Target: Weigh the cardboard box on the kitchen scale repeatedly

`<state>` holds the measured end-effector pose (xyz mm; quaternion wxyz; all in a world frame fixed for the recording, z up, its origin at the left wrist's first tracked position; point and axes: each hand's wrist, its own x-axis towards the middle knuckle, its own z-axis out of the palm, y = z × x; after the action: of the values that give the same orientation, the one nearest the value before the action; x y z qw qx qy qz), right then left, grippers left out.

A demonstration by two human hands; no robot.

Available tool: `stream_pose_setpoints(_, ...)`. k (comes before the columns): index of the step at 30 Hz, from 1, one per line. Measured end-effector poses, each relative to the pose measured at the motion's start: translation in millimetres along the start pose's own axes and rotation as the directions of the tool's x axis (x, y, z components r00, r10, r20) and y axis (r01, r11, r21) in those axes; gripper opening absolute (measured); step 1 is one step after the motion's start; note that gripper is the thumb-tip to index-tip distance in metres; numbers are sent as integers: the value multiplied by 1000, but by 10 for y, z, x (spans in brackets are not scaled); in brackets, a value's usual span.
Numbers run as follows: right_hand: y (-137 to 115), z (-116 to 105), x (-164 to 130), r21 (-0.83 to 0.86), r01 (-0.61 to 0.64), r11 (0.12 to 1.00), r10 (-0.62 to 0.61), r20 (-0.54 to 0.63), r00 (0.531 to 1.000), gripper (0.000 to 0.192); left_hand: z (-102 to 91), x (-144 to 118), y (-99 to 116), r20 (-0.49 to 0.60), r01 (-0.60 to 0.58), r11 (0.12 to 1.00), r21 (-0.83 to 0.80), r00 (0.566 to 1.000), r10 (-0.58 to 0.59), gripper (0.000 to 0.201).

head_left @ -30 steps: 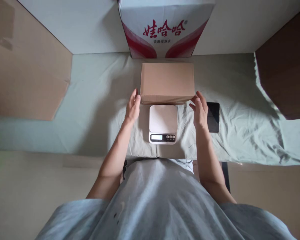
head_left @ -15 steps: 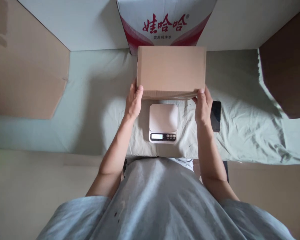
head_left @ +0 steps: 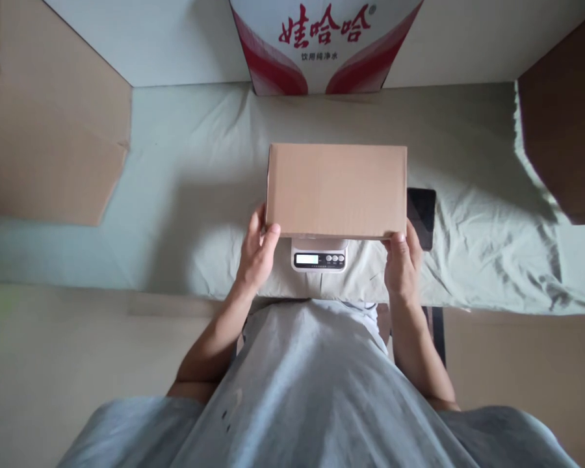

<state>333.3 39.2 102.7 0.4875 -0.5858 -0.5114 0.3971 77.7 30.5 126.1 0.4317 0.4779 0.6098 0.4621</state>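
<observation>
Brown carton (head_left: 335, 190) over the scale (head_left: 319, 255), frame center.
The left hand (head_left: 255, 255) and right hand (head_left: 402, 266) grip its near corners.

Dim soft light, faint shadows on cloth, wide-angle bending at edges

red "娃哈哈" w/ small "饮用纯净水" below, on white-red carton (head_left: 326, 49), scale display (head_left: 306, 259) unreadable
</observation>
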Motion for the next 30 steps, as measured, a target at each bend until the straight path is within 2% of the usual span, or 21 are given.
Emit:
stream_pose_setpoints(3,35,-42,-64,16,-44,999,45,-35,998,44,31,-68,-44,7,-3,1000,-2,1000,3,51)
stream_pose_setpoints(12,0,-52,-189,-11,-65,998,65,16,998,34,-20,-158,-91,-25,30,999,-31,999,-31,49)
stream_pose_setpoints(22,50,-75,-206,22,-102,995,101,25,995,48,-17,-207,-111,-20,52,999,-12,998,-53,50)
stream_pose_setpoints(26,94,-97,-186,70,-101,992,102,-7,995,50,-39,-196,-174,-4,19,997,-75,1000,-19,59)
stream_pose_setpoints(30,89,-158,-136,94,-102,990,109,-72,991,50,-130,-146,-276,-76,51,994,-94,995,-58,68)
